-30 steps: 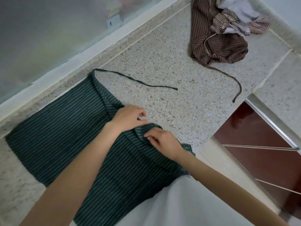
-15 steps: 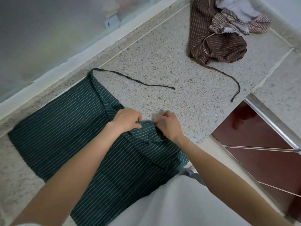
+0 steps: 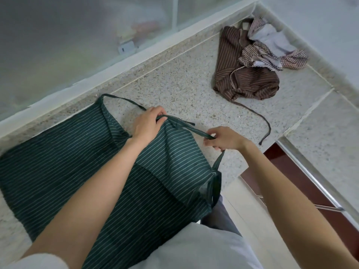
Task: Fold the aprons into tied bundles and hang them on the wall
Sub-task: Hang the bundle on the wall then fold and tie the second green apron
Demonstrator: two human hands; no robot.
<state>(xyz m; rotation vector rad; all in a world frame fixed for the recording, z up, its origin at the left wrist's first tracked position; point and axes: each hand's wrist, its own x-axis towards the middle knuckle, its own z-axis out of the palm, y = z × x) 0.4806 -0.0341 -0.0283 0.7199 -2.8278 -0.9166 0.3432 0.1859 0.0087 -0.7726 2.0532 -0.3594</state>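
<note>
Green striped apron (image 3: 81, 156) lies flat on speckled counter (image 3: 174, 82). Left hand (image 3: 147, 124) grips bunched top edge. Right hand (image 3: 225, 138) pinches green strap (image 3: 191, 130). Crumpled brown apron (image 3: 246, 82) sits well apart, far right.

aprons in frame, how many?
2 clear: green striped apron spread on the counter under both hands; brown striped apron crumpled at the far right. The checked cloth on it may be a third.

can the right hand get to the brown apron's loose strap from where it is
Probably yes: the brown apron's strap trails over bare counter beside the right hand, but its grip is on the green apron's strap.
</note>
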